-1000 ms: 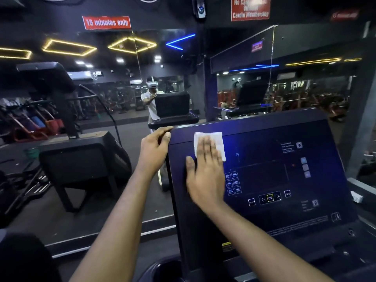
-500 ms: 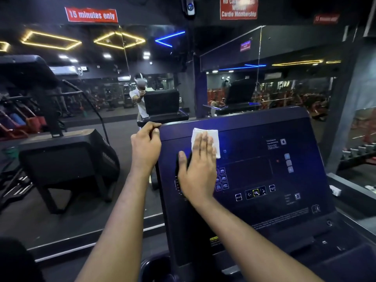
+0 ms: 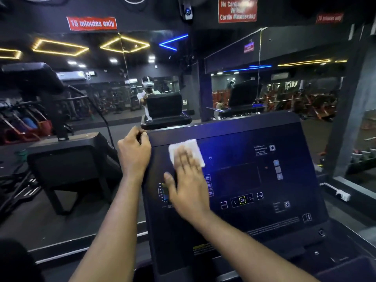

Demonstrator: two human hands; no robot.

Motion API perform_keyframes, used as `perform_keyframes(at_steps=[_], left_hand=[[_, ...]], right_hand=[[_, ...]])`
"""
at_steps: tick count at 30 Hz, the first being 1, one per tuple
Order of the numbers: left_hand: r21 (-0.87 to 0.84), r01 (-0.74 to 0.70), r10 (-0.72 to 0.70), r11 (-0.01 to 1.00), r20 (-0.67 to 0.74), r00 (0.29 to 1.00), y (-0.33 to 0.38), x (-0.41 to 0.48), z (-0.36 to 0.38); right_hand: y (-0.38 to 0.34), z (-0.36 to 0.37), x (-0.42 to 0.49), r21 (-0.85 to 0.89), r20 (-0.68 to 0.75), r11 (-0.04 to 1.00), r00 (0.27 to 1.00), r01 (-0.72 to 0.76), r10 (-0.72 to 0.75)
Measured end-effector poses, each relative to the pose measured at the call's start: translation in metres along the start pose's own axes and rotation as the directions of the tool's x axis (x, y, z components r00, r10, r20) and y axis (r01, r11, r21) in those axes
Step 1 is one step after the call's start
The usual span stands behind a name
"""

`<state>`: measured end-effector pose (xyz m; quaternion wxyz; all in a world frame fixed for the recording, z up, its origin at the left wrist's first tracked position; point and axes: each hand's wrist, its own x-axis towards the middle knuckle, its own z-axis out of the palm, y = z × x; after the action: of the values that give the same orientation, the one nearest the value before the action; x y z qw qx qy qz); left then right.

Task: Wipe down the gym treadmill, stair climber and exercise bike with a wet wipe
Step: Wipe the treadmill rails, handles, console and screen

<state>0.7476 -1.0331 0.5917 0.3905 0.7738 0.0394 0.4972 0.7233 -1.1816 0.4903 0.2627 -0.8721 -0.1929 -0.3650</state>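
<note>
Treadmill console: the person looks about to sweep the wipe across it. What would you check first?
1. The wet wipe lies flat under the fingers of the right hand: ok.
2. The left hand grips the top left corner of the console to steady it: ok.
3. The wipe is apart from the OK button: ok, it lies up and to the left of it.
4. The panel is dark, so a stray press does nothing: not ok, its icons glow.
5. The wipe is wet enough: cannot tell.
</note>
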Motion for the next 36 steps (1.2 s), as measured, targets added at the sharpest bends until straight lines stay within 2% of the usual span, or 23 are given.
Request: perform_keyframes(at_steps=[1, 3, 6, 8, 9, 11, 13, 15, 16, 18, 21, 23, 26, 28, 31, 33, 35, 36], left_hand=[[0.01, -0.006, 0.006, 1.0, -0.002, 1.0, 0.0, 0.0, 0.001], [0.033, -0.02, 0.02, 0.999, 0.012, 1.0, -0.002, -0.001, 0.001], [0.096, -0.054, 0.05, 0.994, 0.051, 0.997, 0.002, -0.006, 0.001], [0.152, -0.089, 0.08, 0.984, 0.059, 0.995, 0.009, -0.008, 0.003], [0.167, -0.121, 0.111, 0.979, 0.068, 0.992, 0.014, -0.009, 0.005], [0.204, -0.241, 0.221, 0.949, 0.116, 0.968, 0.03, -0.008, 0.015], [0.271, -0.357, 0.294, 0.894, 0.246, 0.924, 0.05, -0.005, 0.036], [0.363, -0.439, 0.285, 0.822, 0.406, 0.868, 0.071, -0.004, 0.059], [0.41, -0.441, 0.247, 0.798, 0.444, 0.861, 0.078, -0.004, 0.068], [0.474, -0.409, 0.194, 0.78, 0.438, 0.878, 0.082, -0.006, 0.078], [0.495, -0.389, 0.211, 0.777, 0.377, 0.902, 0.077, -0.012, 0.081], [0.489, -0.385, 0.227, 0.782, 0.352, 0.908, 0.076, -0.013, 0.082], [0.485, -0.385, 0.225, 0.786, 0.355, 0.907, 0.074, -0.014, 0.086], [0.478, -0.381, 0.225, 0.791, 0.351, 0.909, 0.074, -0.013, 0.087], [0.479, -0.378, 0.222, 0.792, 0.35, 0.91, 0.075, -0.013, 0.087], [0.483, -0.383, 0.231, 0.788, 0.344, 0.91, 0.075, -0.014, 0.087], [0.492, -0.382, 0.234, 0.782, 0.337, 0.912, 0.075, -0.013, 0.086], [0.492, -0.377, 0.23, 0.785, 0.333, 0.914, 0.075, -0.015, 0.086]], right_hand=[[0.009, 0.001, -0.014, -0.017, 0.032, 0.996, 0.995, 0.091, -0.091], [0.04, -0.007, -0.032, -0.022, 0.037, 0.992, 0.992, 0.124, -0.123], [0.073, -0.025, -0.018, -0.034, -0.042, 0.994, 0.994, -0.099, 0.098], [0.067, -0.03, 0.012, 0.008, -0.097, 0.965, 0.96, -0.263, 0.262], [0.057, -0.03, 0.022, 0.032, -0.108, 0.955, 0.948, -0.296, 0.298], [0.043, -0.024, 0.021, 0.03, -0.087, 0.976, 0.972, -0.217, 0.219], [0.052, -0.022, -0.003, -0.019, 0.005, 1.0, 1.0, -0.021, 0.021], [0.082, -0.031, -0.026, -0.056, 0.041, 0.996, 0.997, 0.074, -0.071], [0.097, -0.037, -0.027, -0.066, 0.027, 0.997, 0.998, 0.05, -0.048], [0.114, -0.047, -0.009, -0.059, -0.02, 0.994, 0.996, -0.089, 0.088], [0.103, -0.05, 0.029, 0.016, -0.101, 0.954, 0.948, -0.3, 0.301], [0.09, -0.044, 0.03, 0.027, -0.107, 0.964, 0.958, -0.263, 0.265], [0.099, -0.037, -0.01, -0.044, -0.005, 0.999, 1.0, -0.018, 0.018], [0.124, -0.045, -0.026, -0.069, 0.007, 0.997, 1.0, 0.028, -0.028], [0.147, -0.059, -0.004, -0.054, -0.084, 0.986, 0.984, -0.16, 0.155], [0.141, -0.062, 0.025, 0.002, -0.158, 0.948, 0.936, -0.317, 0.313], [0.126, -0.059, 0.035, 0.041, -0.175, 0.938, 0.921, -0.345, 0.347], [0.122, -0.055, 0.028, 0.018, -0.146, 0.958, 0.947, -0.287, 0.287]])
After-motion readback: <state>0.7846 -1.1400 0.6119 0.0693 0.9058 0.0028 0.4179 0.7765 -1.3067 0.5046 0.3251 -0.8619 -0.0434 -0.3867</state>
